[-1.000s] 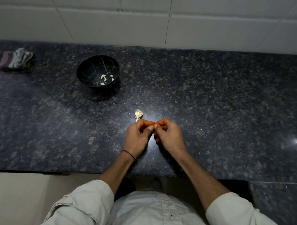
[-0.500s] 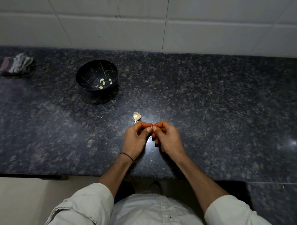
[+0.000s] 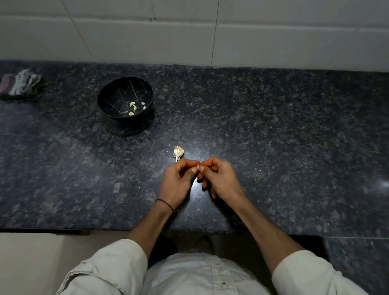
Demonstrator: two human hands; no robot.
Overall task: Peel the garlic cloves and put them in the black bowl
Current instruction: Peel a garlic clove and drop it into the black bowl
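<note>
**Head view: two hands working the skin off one clove**

Both hands meet just above the near middle of the surface [image 3: 278, 140]. The left hand [image 3: 176, 180] and the right hand [image 3: 221, 182] have their fingers curled in, thumbs and forefingers touching tip to tip. Between them they pinch a garlic clove [image 3: 198, 165], of which only a pale sliver shows. How much skin is left on it cannot be told.

Just beyond the left hand's knuckles lies the rest of the garlic bulb [image 3: 178, 151], stem towards the person. The black bowl [image 3: 125, 80] stands well apart, to the far left, with a few peeled cloves [image 3: 133, 106] already in it. A crumpled cloth [image 3: 19, 85] sits at the far left edge.

The step in hand looks like peeling. To do it well, one hand should hold the clove steady by its body while the other's thumbnail catches the loose papery edge at the root end. Strips should be pulled along the length, not dug into the flesh. Turning the clove between pulls keeps it from slipping. Working low over the surface means a dropped clove will not roll far.
</note>
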